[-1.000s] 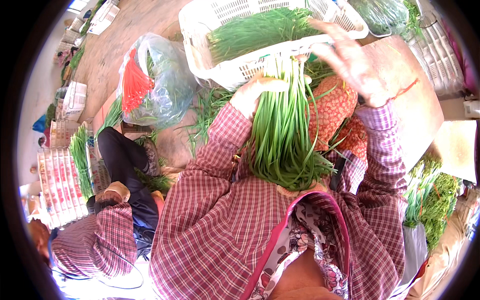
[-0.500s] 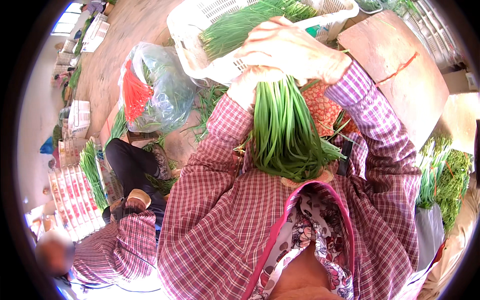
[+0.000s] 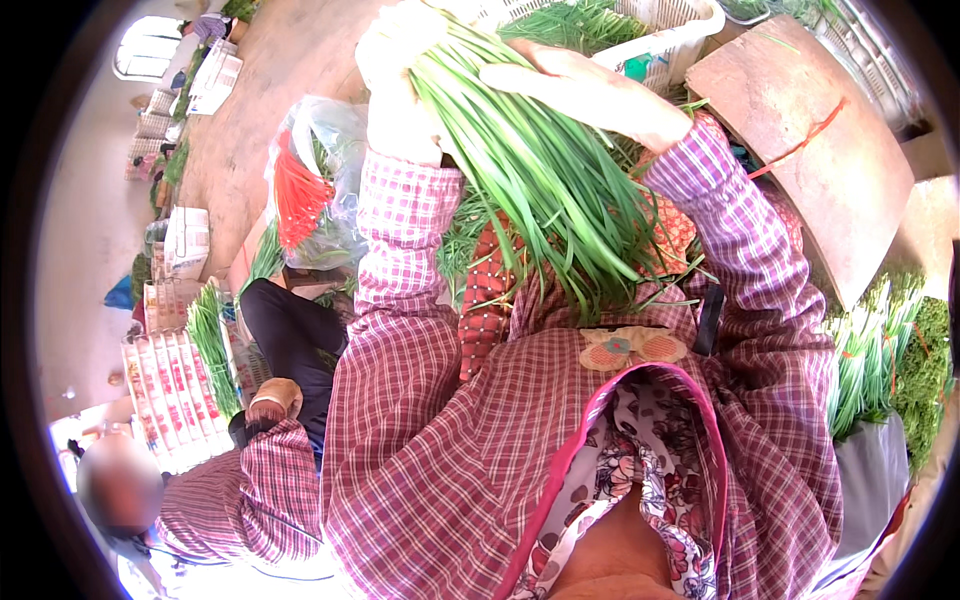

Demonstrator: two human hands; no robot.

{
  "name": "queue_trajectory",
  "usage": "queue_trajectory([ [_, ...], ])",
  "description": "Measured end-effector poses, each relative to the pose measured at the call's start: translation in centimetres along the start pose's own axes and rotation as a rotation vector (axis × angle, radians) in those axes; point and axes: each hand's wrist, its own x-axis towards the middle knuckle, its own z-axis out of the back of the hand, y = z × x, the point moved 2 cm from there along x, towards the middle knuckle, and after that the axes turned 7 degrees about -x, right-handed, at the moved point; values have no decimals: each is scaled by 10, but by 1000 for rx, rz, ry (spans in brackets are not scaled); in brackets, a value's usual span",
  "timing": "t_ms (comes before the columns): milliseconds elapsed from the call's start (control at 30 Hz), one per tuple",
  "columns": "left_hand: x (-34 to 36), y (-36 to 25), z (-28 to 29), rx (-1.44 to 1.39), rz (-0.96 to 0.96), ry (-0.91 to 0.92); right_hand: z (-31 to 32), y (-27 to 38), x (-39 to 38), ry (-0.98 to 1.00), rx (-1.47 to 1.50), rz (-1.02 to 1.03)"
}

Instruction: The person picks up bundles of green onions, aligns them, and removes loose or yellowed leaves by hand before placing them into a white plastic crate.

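Note:
A loose bunch of garlic chives (image 3: 540, 170) slants across in front of me, pale stem ends at the upper left and dark green tips drooping toward my lap. My left hand (image 3: 400, 85) is closed round the stem end; bright light washes out its fingers. Across the upper side of the bunch lies my right hand (image 3: 590, 92), fingers stretched out and touching the leaves, not wrapped round them. Just beyond my hands stands a white plastic crate (image 3: 680, 45) with more green chives (image 3: 575, 25) in it, partly hidden by my hands and the bunch.
A brown board (image 3: 810, 140) with a red tie (image 3: 805, 140) lies at the right. Tied green bundles (image 3: 870, 350) stand below it. At the left are a clear bag (image 3: 345, 150) with red ties (image 3: 300, 190) and a seated person (image 3: 240, 480). Crates (image 3: 170, 390) line the far left.
My left hand has moved up and left with the stem end, so the bunch now slants instead of hanging straight. My right hand has come off the stem end, its fingers now stretched along the leaves.

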Motion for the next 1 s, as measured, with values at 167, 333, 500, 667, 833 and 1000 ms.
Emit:
queue_trajectory([
  [167, 12, -15, -5, 23, -123, 58, 11, 10, 10, 274, 108, -110],
  [333, 9, -57, 2, -17, -299, 87, 17, 17, -14, 171, -60, 8],
  [500, 15, -82, 11, 79, -364, 199, 39, -9, -38, -181, -129, 112],
  [667, 11, -77, 10, 7, -326, 156, 29, 21, -29, -366, -130, 198],
  [833, 14, -68, 13, 19, -330, 201, 20, 28, -21, -396, -102, 203],
  [1000, 9, -61, 5, 152, -331, 149, 11, 42, -10, -352, -186, 229],
])
